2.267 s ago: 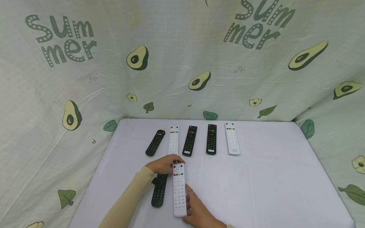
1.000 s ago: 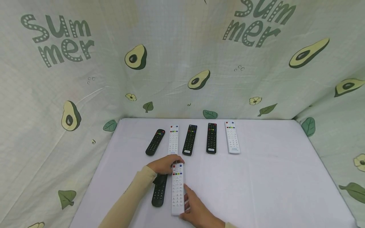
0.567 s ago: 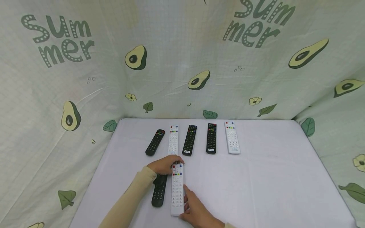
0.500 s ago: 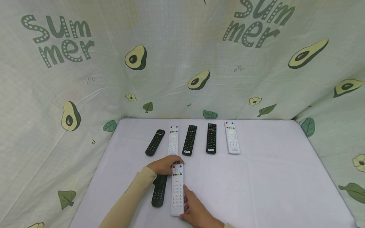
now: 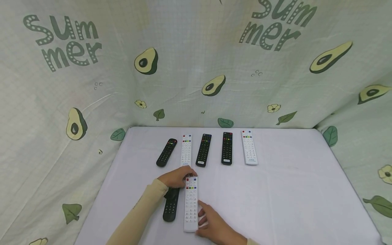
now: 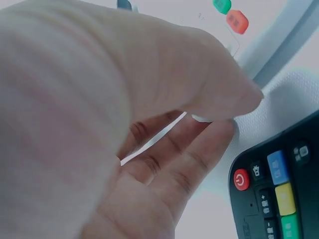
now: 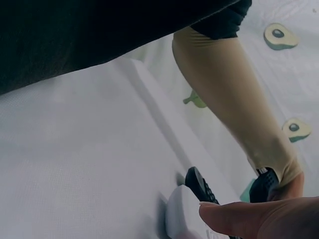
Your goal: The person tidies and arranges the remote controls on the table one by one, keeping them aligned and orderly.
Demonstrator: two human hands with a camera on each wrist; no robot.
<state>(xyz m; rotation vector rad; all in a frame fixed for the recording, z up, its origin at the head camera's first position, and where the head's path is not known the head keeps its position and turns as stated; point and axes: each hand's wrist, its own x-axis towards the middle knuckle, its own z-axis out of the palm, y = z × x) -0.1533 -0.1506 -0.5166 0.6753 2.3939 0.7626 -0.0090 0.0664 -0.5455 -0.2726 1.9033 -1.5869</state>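
Note:
A white remote control (image 5: pixel 191 207) lies on the table close to me, buttons up. My left hand (image 5: pixel 177 177) holds its far end, the thumb at its left edge and the fingers reaching across the top. In the left wrist view the thumb hides part of that grip. At the lower right edge my right hand (image 5: pixel 215 224) has its fingers partly spread, the fingertips just beside the remote. The right wrist view shows a digit (image 7: pixel 234 217) against the remote's end (image 7: pixel 179 211). A black remote (image 5: pixel 170 208) lies left of it, partly covered by my left wrist.
Along the back of the white table (image 5: pixel 275 197) runs a row: a rounded black remote (image 5: pixel 166 152), a white remote (image 5: pixel 186 149), two black remotes (image 5: pixel 203 150) and another white remote (image 5: pixel 249 148). A patterned cloth (image 5: pixel 183 41) hangs behind.
The near white remote has shifted slightly left since the oldest frame. Lately my right hand has moved a little right and its fingers have spread from the edge. My left hand stays put.

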